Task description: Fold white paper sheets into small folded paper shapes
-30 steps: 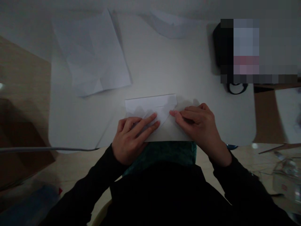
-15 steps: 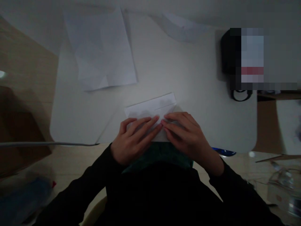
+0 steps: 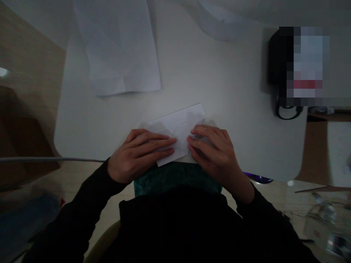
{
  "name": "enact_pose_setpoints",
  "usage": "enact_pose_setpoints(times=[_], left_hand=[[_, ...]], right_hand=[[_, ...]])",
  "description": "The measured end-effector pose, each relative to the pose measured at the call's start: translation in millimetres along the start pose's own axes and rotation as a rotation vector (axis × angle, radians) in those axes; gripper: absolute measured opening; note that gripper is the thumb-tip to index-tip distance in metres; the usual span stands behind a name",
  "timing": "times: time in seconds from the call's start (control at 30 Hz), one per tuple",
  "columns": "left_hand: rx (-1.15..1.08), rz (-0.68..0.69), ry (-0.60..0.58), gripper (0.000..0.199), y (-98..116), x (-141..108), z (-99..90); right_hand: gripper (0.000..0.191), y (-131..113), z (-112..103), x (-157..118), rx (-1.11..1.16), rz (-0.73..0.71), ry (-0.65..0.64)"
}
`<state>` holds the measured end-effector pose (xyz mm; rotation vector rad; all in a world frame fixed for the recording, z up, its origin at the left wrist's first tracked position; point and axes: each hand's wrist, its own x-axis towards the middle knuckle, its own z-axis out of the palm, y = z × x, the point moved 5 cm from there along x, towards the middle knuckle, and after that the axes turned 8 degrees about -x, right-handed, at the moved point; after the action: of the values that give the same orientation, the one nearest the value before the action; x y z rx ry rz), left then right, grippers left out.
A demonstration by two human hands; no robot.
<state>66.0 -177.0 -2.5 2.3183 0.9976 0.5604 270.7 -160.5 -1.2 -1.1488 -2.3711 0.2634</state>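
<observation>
A folded sheet of white paper (image 3: 181,126) lies aslant at the near edge of the table, with crease lines across it. My left hand (image 3: 139,151) rests flat on its left part, fingers stretched out and slightly apart. At the paper's right edge, my right hand (image 3: 214,148) has its fingers bent and drawn together, the fingertips gripping the edge. Both hands cover parts of the paper, so its full outline is hidden.
Large white sheets (image 3: 123,58) lie at the back left of the white table (image 3: 219,84). A curled paper strip (image 3: 219,27) is at the back. A black object with a strap (image 3: 276,62), partly pixelated, stands at the right. A grey cable (image 3: 55,159) runs in from the left.
My left hand has slid left, away from my right fingertips, uncovering more of the paper's middle and its lower corner. The right hand stays at the right edge. The view has shifted slightly.
</observation>
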Motion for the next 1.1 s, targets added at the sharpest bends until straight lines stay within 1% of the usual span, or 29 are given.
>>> enact_pose_setpoints(times=[0.13,0.23,0.3,0.37,0.5,0.6,0.7,0.87,1.1], left_hand=[[-0.086,-0.012,0.118,0.024,1,10,-2.6],[-0.09,-0.122,0.22,0.013,-1,20,-4.8],[-0.096,-0.162,0.28,0.012,-1,25,-5.7],[-0.092,-0.184,0.31,0.014,-2,28,-5.2],[-0.047,-0.267,0.334,0.019,-5,30,-3.2],[-0.05,-0.31,0.349,0.02,-7,31,-2.6],[-0.066,-0.349,0.34,0.02,-7,34,-2.2],[-0.064,-0.375,0.34,0.02,-8,38,-2.1],[0.164,-0.374,0.317,0.025,-10,39,-2.3]], right_hand=[[0.013,0,2,-2,0.0,-0.014,-0.01],[0.012,1,2,-2,0.005,-0.019,-0.001],[0.014,1,2,-2,0.001,-0.027,0.002],[0.017,0,2,-3,0.004,-0.034,-0.013],[0.026,0,3,-5,0.039,-0.047,-0.054],[0.032,0,0,-9,0.074,-0.078,-0.053],[0.036,-1,-1,-12,0.095,-0.102,-0.085],[0.038,0,-3,-14,0.127,-0.098,-0.126],[0.042,-1,-4,-17,0.143,-0.173,-0.145]])
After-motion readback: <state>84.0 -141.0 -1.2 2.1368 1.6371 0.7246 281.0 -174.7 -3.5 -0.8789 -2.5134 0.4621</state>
